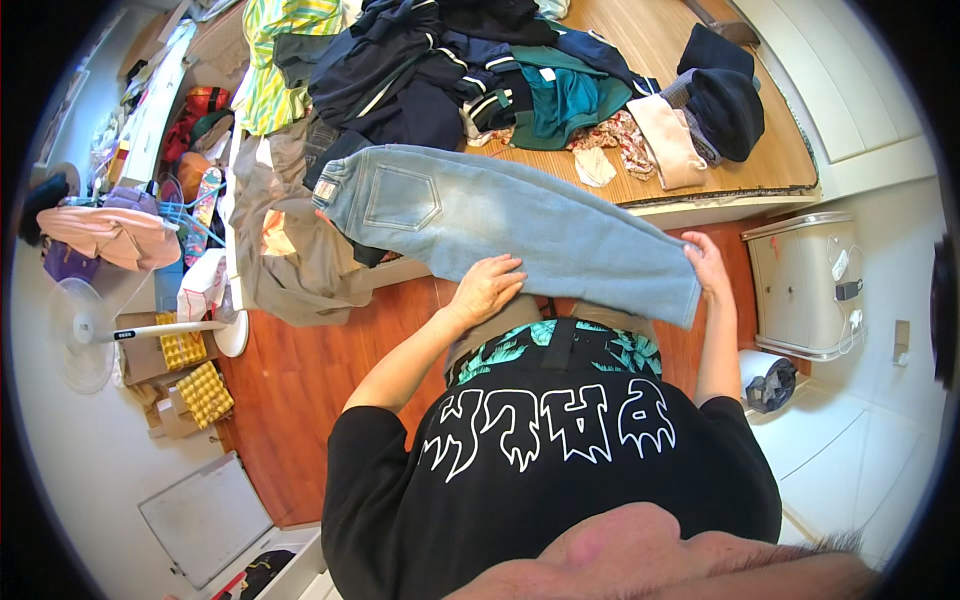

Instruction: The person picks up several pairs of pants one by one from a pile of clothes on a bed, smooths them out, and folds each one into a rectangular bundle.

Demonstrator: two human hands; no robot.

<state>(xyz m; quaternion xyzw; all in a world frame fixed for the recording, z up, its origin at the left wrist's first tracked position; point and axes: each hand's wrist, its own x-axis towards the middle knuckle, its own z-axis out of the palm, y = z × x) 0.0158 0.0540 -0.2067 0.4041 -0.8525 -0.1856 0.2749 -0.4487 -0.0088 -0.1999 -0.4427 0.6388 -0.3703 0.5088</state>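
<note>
A pair of light blue jeans (517,217), doubled lengthwise with one back pocket facing up, lies across the bed's front edge and over my lap. The waistband is at the left and the hems at the right. My left hand (489,289) rests on the lower edge of the jeans near their middle, fingers together on the denim. At the hem end, my right hand (703,262) pinches the corner between thumb and fingers. Behind the jeans is a heap of dark navy clothes (397,82), with a teal garment (562,94) at its right side.
A folded pink garment (667,142) and black clothes (724,112) lie on the bed mat (780,150). Brownish-grey fabric (300,277) hangs over the bed's edge. A white fan (172,330) stands left, a beige cabinet (799,285) right.
</note>
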